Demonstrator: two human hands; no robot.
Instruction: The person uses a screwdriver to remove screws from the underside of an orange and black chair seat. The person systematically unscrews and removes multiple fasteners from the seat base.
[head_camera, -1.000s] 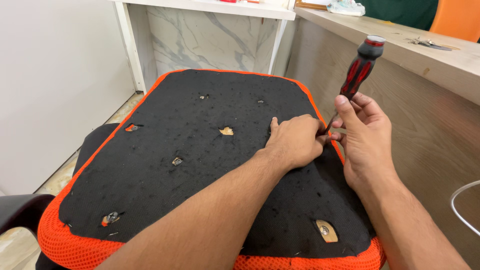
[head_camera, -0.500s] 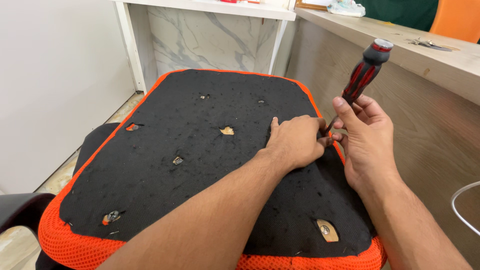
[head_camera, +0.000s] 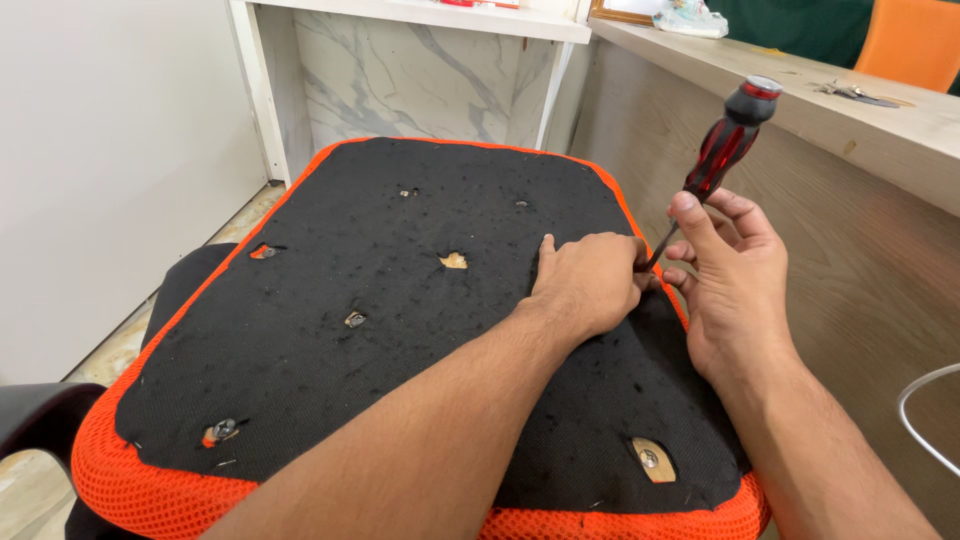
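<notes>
Upturned chair seat (head_camera: 380, 300), black fabric underside with orange mesh edge, fills the view. Left hand (head_camera: 590, 280) presses flat on the fabric near the seat's right edge, fingers curled down at the rim, holding nothing loose. Right hand (head_camera: 730, 270) has its fingers closed round the shank of a red-and-black screwdriver (head_camera: 722, 140), handle tilted up and away, tip hidden between the two hands at the orange border. Step in hand looks like prying at the fabric edge, maybe a staple; can't see the tip contact. Next move likely needs the tip kept low under the edge, left hand bracing the cloth, careful leverage. Several torn holes with screws (head_camera: 222, 432) show elsewhere. Wooden table (head_camera: 880, 120) stands just right.
</notes>
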